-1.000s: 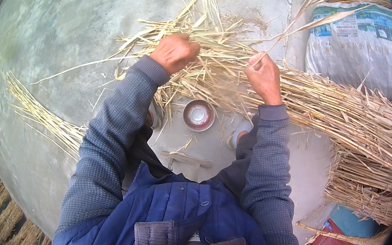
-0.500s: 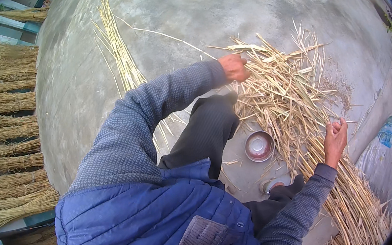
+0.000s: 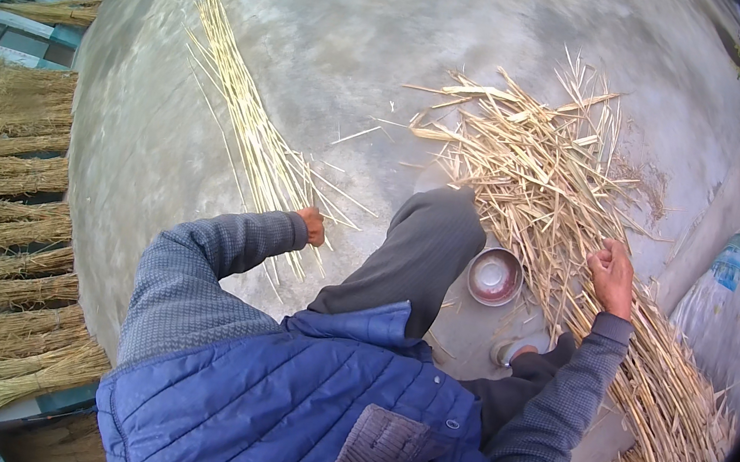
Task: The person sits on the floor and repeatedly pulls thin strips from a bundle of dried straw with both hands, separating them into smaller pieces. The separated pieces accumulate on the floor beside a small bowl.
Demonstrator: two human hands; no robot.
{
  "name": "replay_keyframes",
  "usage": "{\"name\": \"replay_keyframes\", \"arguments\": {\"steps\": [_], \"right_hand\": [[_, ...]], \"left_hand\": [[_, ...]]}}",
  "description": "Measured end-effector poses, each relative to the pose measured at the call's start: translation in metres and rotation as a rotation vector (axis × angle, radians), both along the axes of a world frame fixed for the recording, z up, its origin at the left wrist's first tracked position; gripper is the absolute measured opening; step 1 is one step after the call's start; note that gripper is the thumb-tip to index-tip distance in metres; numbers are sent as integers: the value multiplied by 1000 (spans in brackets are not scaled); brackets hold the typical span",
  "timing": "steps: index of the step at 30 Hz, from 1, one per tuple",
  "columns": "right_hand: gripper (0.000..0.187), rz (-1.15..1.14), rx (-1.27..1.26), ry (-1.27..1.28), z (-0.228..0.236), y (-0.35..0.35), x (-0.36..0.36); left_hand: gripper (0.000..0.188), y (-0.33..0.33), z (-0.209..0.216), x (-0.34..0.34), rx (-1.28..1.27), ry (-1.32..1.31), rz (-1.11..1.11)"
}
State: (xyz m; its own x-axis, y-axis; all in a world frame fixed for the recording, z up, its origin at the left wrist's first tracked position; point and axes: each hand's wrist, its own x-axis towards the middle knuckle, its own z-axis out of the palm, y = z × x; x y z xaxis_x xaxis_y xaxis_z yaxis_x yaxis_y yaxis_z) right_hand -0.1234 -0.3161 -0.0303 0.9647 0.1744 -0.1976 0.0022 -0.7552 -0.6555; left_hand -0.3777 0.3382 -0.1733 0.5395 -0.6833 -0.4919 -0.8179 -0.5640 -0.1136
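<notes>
My left hand [image 3: 312, 226] is closed beside the lower end of a loose bundle of pale, thin stalks [image 3: 250, 110] on the ground. Its fingers curl inward, and what they hold, if anything, is hidden. My right hand [image 3: 611, 276] is also closed, thumb against curled fingers, above the edge of a long heap of unstripped dry stalks [image 3: 664, 395]. Anything inside it is too small to make out. Just beyond that hand lies a messy pile of dry husks and leaf strips [image 3: 531, 164].
A reddish metal bowl [image 3: 495, 277] stands between my bent knee [image 3: 427, 230] and my foot [image 3: 509, 350]. Several tied straw bundles [image 3: 11, 228] line the left side. A white sack [image 3: 730, 296] leans at the right. Grey concrete [image 3: 351, 30] stretches beyond.
My left hand has moved from the husk pile down and left to the pale stalks; the long stalk trailing from it no longer shows separately. My right hand has shifted slightly left and down.
</notes>
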Motion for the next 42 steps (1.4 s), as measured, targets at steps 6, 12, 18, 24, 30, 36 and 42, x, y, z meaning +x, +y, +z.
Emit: {"name": "replay_keyframes", "arguments": {"steps": [6, 12, 18, 24, 30, 36, 42], "right_hand": [[46, 2, 25, 39, -10, 1, -1], [49, 9, -2, 54, -2, 7, -3], [44, 40, -5, 27, 2, -8, -15], [50, -70, -184, 40, 13, -52, -32], [54, -226, -246, 30, 10, -126, -65], [55, -462, -125, 213, 20, -184, -103], [52, -481, -91, 238, 26, -182, -118]], "left_hand": [[20, 28, -28, -15, 162, 183, 193], [31, 163, 24, 31, 798, 352, 740], [41, 161, -10, 37, 639, 760, 639], [27, 14, 4, 119, -221, 225, 708], [59, -122, 105, 315, -413, -114, 533], [79, -326, 144, 381, -477, -175, 239], [36, -445, 8, 319, -403, 329, 86]]}}
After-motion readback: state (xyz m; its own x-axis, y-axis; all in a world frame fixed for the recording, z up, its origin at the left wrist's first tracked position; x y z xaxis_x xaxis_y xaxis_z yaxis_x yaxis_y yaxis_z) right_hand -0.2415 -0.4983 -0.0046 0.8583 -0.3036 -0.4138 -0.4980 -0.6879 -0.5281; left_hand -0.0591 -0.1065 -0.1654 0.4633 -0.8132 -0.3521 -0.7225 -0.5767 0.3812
